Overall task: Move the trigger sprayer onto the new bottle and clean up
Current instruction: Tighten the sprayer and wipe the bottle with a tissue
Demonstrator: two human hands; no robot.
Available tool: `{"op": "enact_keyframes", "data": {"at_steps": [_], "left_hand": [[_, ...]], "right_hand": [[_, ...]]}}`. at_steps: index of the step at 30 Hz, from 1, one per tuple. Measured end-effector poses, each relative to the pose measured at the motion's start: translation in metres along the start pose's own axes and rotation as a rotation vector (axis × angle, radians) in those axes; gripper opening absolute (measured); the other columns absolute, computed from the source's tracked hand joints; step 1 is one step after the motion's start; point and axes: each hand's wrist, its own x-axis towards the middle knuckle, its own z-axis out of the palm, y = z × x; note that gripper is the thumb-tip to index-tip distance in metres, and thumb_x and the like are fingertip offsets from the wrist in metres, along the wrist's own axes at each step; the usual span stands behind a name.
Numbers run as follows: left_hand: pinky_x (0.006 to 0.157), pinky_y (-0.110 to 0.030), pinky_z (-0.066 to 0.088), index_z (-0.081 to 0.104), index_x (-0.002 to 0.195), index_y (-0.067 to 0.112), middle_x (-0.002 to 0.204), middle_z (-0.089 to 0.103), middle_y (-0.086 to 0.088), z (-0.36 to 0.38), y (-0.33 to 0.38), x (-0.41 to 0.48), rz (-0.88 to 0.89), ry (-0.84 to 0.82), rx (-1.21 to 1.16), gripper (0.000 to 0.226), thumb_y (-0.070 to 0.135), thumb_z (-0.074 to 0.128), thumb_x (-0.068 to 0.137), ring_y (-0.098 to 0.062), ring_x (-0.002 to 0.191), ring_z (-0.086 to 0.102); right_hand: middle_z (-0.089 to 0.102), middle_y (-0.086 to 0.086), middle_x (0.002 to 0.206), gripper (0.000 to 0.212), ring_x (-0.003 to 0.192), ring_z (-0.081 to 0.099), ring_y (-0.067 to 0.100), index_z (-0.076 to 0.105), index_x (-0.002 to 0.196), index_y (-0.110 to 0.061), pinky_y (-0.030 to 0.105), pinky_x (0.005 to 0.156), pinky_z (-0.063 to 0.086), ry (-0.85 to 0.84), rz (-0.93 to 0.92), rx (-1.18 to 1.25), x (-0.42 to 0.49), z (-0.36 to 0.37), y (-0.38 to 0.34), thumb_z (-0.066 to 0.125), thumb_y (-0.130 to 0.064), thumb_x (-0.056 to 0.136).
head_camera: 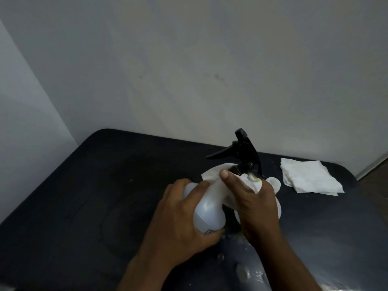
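— Two hands, which step?
— Your left hand (184, 215) grips the bottle (206, 208); your right hand (255, 204) presses a tissue (214, 181) below the trigger sprayer (241, 152). Next, wipe the table (105, 185).

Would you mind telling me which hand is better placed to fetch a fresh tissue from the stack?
Right. The right hand, pressing a tissue near the sprayer, is nearer the tissue stack; the left hand grips the bottle.

We see a dark counter (105, 185) set against a pale wall (189, 70); wet patches (247, 271) glisten near its front edge.
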Motion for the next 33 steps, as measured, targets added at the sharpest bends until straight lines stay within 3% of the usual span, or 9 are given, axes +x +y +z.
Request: {"op": "enact_keyframes", "data": {"at_steps": [6, 10, 13, 16, 20, 23, 25, 29, 33], "left_hand": [[0.079, -0.007, 0.039, 0.030, 0.128, 0.050, 0.113, 0.037, 0.024, -0.007, -0.005, 0.001, -0.011, -0.034, -0.073, 0.090, 0.071, 0.070, 0.051, 0.001, 0.103, 0.045], [0.081, -0.014, 0.050, 0.048, 0.117, 0.062, 0.115, 0.055, 0.025, -0.016, -0.006, 0.003, -0.005, -0.146, -0.301, 0.079, 0.066, 0.083, 0.047, 0.002, 0.105, 0.058], [0.087, -0.036, 0.057, 0.060, 0.127, 0.037, 0.122, 0.067, 0.008, -0.022, -0.010, 0.003, 0.001, -0.381, -0.598, 0.076, 0.038, 0.092, 0.058, -0.011, 0.109, 0.066], [0.091, -0.040, 0.057, 0.062, 0.127, 0.026, 0.122, 0.070, -0.002, -0.030, -0.011, 0.002, -0.042, -0.557, -0.793, 0.066, 0.023, 0.089, 0.066, -0.019, 0.112, 0.067], [0.083, -0.035, 0.060, 0.065, 0.117, 0.037, 0.110, 0.074, 0.007, -0.025, -0.012, 0.003, -0.123, -0.412, -0.636, 0.062, 0.047, 0.089, 0.061, -0.009, 0.099, 0.071], [0.076, -0.028, 0.058, 0.063, 0.111, 0.043, 0.100, 0.070, 0.015, -0.023, -0.012, 0.005, -0.121, -0.217, -0.306, 0.067, 0.066, 0.084, 0.052, -0.001, 0.090, 0.067], [0.077, -0.028, 0.058, 0.062, 0.112, 0.042, 0.101, 0.070, 0.017, -0.025, -0.014, 0.005, -0.126, -0.262, -0.360, 0.066, 0.062, 0.085, 0.053, 0.000, 0.091, 0.067], [0.083, -0.030, 0.060, 0.064, 0.117, 0.040, 0.111, 0.072, 0.016, -0.031, -0.015, 0.004, -0.086, -0.405, -0.565, 0.062, 0.042, 0.090, 0.061, -0.002, 0.099, 0.070], [0.082, -0.030, 0.059, 0.064, 0.122, 0.037, 0.114, 0.073, 0.009, -0.046, -0.022, 0.002, -0.074, -0.275, -0.667, 0.068, 0.033, 0.092, 0.060, -0.009, 0.102, 0.071]], "right_hand": [[0.074, -0.001, 0.070, 0.020, 0.070, 0.070, 0.003, 0.075, 0.075, -0.019, 0.014, 0.062, 0.052, -0.124, -0.161, -0.054, 0.001, -0.008, -0.002, 0.062, -0.028, 0.087], [0.075, -0.003, 0.073, 0.031, 0.070, 0.070, 0.006, 0.078, 0.082, -0.026, 0.020, 0.063, 0.054, -0.196, -0.163, 0.008, 0.003, -0.020, -0.002, 0.074, -0.056, 0.072], [0.074, -0.008, 0.069, 0.037, 0.066, 0.069, 0.001, 0.078, 0.078, -0.027, 0.015, 0.059, 0.053, -0.271, -0.123, 0.114, 0.002, -0.018, 0.001, 0.077, -0.062, 0.065], [0.076, -0.007, 0.075, 0.036, 0.073, 0.072, 0.005, 0.078, 0.082, -0.029, 0.021, 0.063, 0.056, -0.339, -0.022, 0.195, 0.003, -0.014, 0.005, 0.081, -0.059, 0.063], [0.078, -0.001, 0.082, 0.026, 0.080, 0.074, 0.010, 0.077, 0.089, -0.021, 0.019, 0.066, 0.055, -0.177, -0.045, 0.034, 0.005, -0.008, 0.003, 0.075, -0.044, 0.077], [0.078, 0.007, 0.087, 0.036, 0.087, 0.074, 0.022, 0.076, 0.094, -0.015, 0.037, 0.075, 0.059, 0.007, 0.004, -0.058, 0.003, -0.001, 0.006, 0.079, -0.045, 0.074], [0.077, 0.008, 0.081, 0.027, 0.082, 0.074, 0.022, 0.075, 0.084, -0.016, 0.042, 0.072, 0.059, 0.022, -0.012, -0.119, -0.001, 0.005, 0.004, 0.075, -0.043, 0.077], [0.078, -0.005, 0.077, 0.023, 0.075, 0.073, 0.006, 0.077, 0.081, -0.029, 0.015, 0.062, 0.053, -0.066, -0.029, -0.045, -0.008, 0.014, -0.005, 0.065, -0.049, 0.084], [0.075, -0.016, 0.065, 0.034, 0.063, 0.071, -0.003, 0.077, 0.070, -0.042, 0.015, 0.057, 0.054, 0.139, 0.160, 0.108, -0.006, 0.014, -0.002, 0.059, -0.071, 0.070]]}}
